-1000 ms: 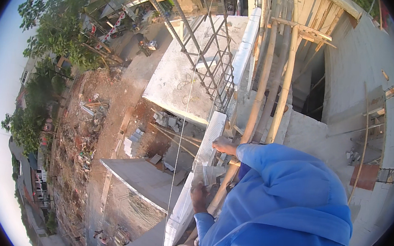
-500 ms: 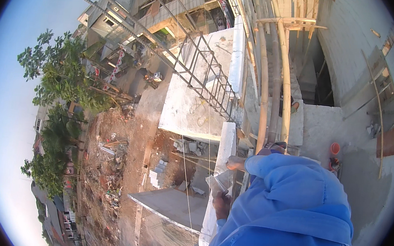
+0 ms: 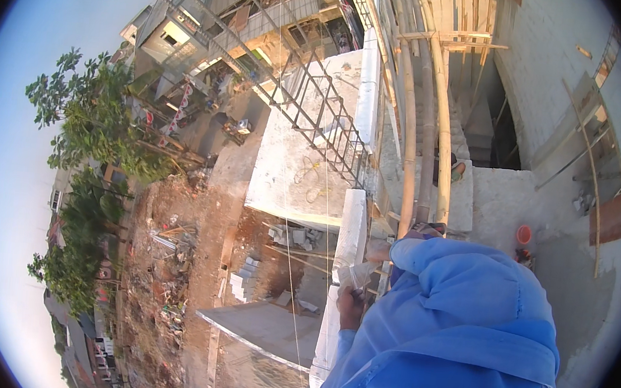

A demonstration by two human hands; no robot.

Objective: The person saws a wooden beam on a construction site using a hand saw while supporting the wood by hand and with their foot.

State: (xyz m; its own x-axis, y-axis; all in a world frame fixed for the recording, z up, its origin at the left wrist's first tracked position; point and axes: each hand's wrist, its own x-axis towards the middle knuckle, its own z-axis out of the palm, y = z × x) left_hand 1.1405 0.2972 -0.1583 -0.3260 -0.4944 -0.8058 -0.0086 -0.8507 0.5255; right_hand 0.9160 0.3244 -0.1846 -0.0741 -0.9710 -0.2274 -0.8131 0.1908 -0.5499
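Note:
My left hand [image 3: 350, 306] is closed at the edge of a narrow white wall top [image 3: 353, 223]. It grips what looks like a trowel [image 3: 355, 275], whose flat grey blade lies against a break in the pale blocks; the handle is mostly covered by my fingers. Just beyond it, my right hand [image 3: 378, 252] is beside the same break, close to the blade. Its fingers are small and blurred, so I cannot make out whether they hold anything. Both arms are in blue sleeves, and my shirt [image 3: 453, 332] hides much of the space beside the wall.
Bamboo poles [image 3: 443, 124] stand close by my right arm. A rebar cage [image 3: 324, 118] juts out past the wall, and thin strings hang along its outer side. Below lies rubble-strewn ground [image 3: 162, 284]. An orange bucket [image 3: 523, 234] sits on the concrete floor, near a stairwell opening [image 3: 508, 130].
The grey blade between my hands has turned and now shows more of its flat face. My right hand has shifted slightly toward it. The whole view has moved a little.

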